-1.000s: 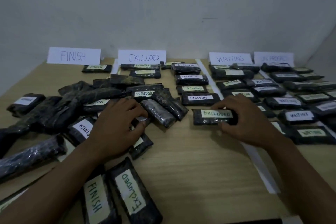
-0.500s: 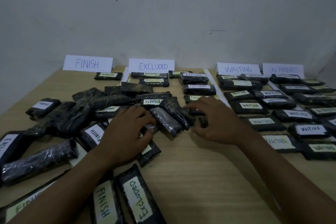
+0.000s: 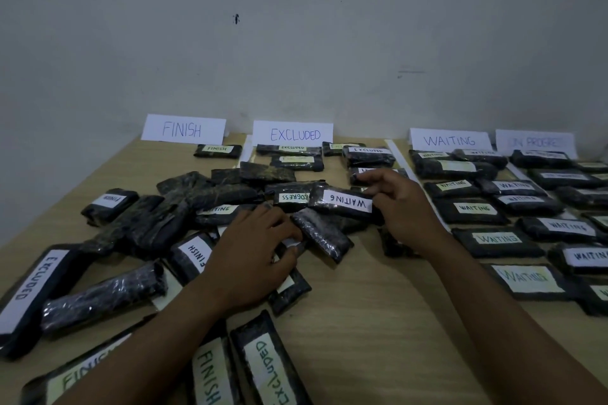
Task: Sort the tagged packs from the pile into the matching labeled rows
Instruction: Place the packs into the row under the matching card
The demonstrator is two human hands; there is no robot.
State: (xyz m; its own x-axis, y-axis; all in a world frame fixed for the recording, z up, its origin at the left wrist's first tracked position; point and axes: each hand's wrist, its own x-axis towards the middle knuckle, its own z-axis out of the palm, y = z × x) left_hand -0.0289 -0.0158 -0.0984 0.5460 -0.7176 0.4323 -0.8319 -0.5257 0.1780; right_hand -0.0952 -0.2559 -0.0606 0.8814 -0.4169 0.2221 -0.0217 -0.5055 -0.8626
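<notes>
Hands both stretched forward over the worktop (image 3: 362, 322). Right hand (image 3: 401, 210) has a pinching grip on the end of the WAITING pack (image 3: 342, 202), sitting tag-upside-down on the pile (image 3: 164, 217), right edge. Left hand (image 3: 250, 250) lies palm down, fingers curled round a small pack (image 3: 292, 293) there.

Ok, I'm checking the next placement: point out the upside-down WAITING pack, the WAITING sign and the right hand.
upside-down WAITING pack (image 3: 348, 201): head view, on its white tag.
WAITING sign (image 3: 449, 140): head view, on the lettering.
right hand (image 3: 405, 210): head view, on its back.
</notes>
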